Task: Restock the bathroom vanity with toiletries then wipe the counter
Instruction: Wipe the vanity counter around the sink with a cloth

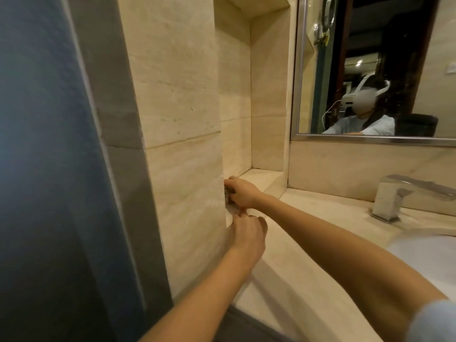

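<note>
Counter [308, 243], left end, near 5 o'clock just off centre: right hand [243, 195] curled round a small dark, shiny item [228, 193], perhaps a toiletry, half hidden by wall [187, 193]; left hand [248, 234] just beneath, fingertips behind that wall, hold and openness not determinable. Ledge [261, 176] at their 1 o'clock and counter beside faucet [389, 201] at 3 o'clock show no stock. Progress, judged: restocking barely begun; no cloth in view, wiping not yet done.

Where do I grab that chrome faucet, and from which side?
Probably the faucet's flat top bar: pinch it top and bottom, coming from the sink side in front. It is thin, wide and juts free of the square body, while the backsplash stands close behind.
</note>
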{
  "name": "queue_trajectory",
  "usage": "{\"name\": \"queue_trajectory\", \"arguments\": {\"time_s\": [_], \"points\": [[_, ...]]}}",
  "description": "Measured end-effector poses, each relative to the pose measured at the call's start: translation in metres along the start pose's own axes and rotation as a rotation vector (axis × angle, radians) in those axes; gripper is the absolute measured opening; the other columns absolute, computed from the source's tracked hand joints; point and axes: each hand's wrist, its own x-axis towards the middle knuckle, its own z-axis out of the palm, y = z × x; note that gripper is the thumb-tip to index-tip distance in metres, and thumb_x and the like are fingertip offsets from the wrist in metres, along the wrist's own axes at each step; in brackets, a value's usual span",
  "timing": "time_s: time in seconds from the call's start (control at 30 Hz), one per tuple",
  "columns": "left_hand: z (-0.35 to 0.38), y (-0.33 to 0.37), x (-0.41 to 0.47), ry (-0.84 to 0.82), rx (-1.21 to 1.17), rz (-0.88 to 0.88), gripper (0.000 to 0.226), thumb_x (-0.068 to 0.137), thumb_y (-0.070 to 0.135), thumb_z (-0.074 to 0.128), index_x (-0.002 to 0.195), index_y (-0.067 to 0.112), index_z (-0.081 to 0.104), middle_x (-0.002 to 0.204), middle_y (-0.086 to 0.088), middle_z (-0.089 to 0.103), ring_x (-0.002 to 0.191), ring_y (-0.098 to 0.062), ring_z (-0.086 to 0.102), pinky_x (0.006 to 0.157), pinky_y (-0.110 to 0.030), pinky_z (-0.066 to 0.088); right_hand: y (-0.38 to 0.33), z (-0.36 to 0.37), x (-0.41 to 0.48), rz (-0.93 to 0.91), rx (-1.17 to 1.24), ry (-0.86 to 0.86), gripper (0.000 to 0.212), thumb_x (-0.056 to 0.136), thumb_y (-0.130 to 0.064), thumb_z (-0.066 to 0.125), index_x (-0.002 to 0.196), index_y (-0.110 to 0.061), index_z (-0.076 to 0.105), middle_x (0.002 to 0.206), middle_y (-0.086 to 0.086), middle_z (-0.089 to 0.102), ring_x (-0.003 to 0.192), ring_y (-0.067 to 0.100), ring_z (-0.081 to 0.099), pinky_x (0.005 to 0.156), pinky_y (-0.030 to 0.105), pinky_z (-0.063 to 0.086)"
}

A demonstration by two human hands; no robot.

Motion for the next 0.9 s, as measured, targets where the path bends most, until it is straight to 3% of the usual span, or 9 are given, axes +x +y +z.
{"name": "queue_trajectory", "arguments": {"time_s": [0.2,0.27,0.37,0.47,0.53,0.63,0.7,0.83,0.9], "points": [[-0.007,-0.006,0.001,0.047,-0.167,-0.020,0.023,0.097,0.017,0.038,0.113,0.010,0.054,0.112,-0.012,0.063,0.105,-0.027,0.057,0.079,-0.034,0.038,0.016,-0.009,-0.012,0.042,0.092,0.047,0.031,0.087,-0.005,0.050,0.116,-0.004,0.061,0.107,0.019,0.062,0.101,0.032,0.056,0.080,0.034,0.043],[-0.010,-0.007,-0.001,0.061,-0.224,-0.031,0.024,0.097,0.017,0.039,0.114,0.011,0.055,0.115,-0.011,0.062,0.107,-0.026,0.057,0.078,-0.032,0.039,0.025,-0.021,-0.026,0.098,0.255,0.089,0.022,0.091,-0.010,0.050,0.107,-0.002,0.062,0.101,0.016,0.065,0.098,0.032,0.060,0.084,0.042,0.047],[-0.015,-0.007,-0.003,0.079,-0.345,-0.081,0.026,0.096,0.020,0.039,0.115,0.013,0.056,0.116,-0.010,0.062,0.107,-0.027,0.059,0.079,-0.034,0.043,0.035,-0.048,-0.057,0.228,0.576,0.171,0.025,0.096,-0.018,0.046,0.113,-0.006,0.059,0.108,0.011,0.064,0.102,0.026,0.059,0.091,0.039,0.046],[-0.020,-0.007,-0.005,0.168,-0.711,-0.233,0.039,0.093,0.033,0.046,0.129,0.019,0.050,0.123,-0.006,0.061,0.109,-0.028,0.059,0.086,-0.036,0.048,0.050,-0.074,-0.092,0.287,0.818,0.203,0.021,0.097,-0.020,0.046,0.113,-0.013,0.056,0.108,0.006,0.063,0.099,0.021,0.058,0.081,0.026,0.048],[-0.024,-0.004,-0.006,0.192,-1.044,-0.303,0.058,0.088,0.043,0.054,0.140,0.023,0.036,0.132,-0.002,0.055,0.118,-0.026,0.054,0.095,-0.038,0.046,0.060,-0.086,-0.117,0.290,0.814,0.207,0.025,0.094,-0.020,0.050,0.118,-0.015,0.054,0.118,0.010,0.060,0.101,0.020,0.058,0.078,0.023,0.047],[-0.040,0.013,-0.004,0.165,-1.559,-0.201,0.088,0.080,0.038,0.070,0.149,0.023,0.017,0.150,-0.003,0.033,0.136,-0.021,0.036,0.110,-0.041,0.034,0.068,-0.097,-0.160,0.275,0.749,0.122,0.033,0.090,-0.019,0.057,0.122,-0.017,0.049,0.120,0.009,0.058,0.109,0.023,0.057,0.087,0.027,0.049],[-0.051,0.028,-0.001,0.168,-1.664,-0.072,0.095,0.075,0.023,0.078,0.149,0.023,0.018,0.153,-0.001,0.024,0.138,-0.019,0.030,0.112,-0.040,0.032,0.071,-0.102,-0.188,0.256,0.736,0.023,0.045,0.083,-0.025,0.062,0.125,-0.015,0.046,0.117,0.007,0.058,0.110,0.023,0.058,0.090,0.029,0.050],[-0.060,0.051,0.006,0.188,-1.649,0.237,0.068,0.055,0.015,0.087,0.118,0.018,0.062,0.114,-0.003,0.066,0.107,-0.020,0.062,0.091,-0.032,0.051,0.082,-0.110,-0.234,0.269,0.591,0.010,0.046,0.083,-0.016,0.069,0.123,-0.008,0.050,0.113,0.009,0.062,0.103,0.019,0.062,0.085,0.029,0.055],[-0.059,0.060,0.004,0.165,-1.534,0.310,0.043,0.054,0.019,0.086,0.093,0.019,0.067,0.088,0.005,0.068,0.084,-0.013,0.063,0.075,-0.030,0.050,0.093,-0.116,-0.260,0.288,0.526,-0.008,0.041,0.081,-0.008,0.070,0.119,-0.003,0.053,0.110,0.012,0.063,0.099,0.020,0.063,0.082,0.028,0.056]]}}
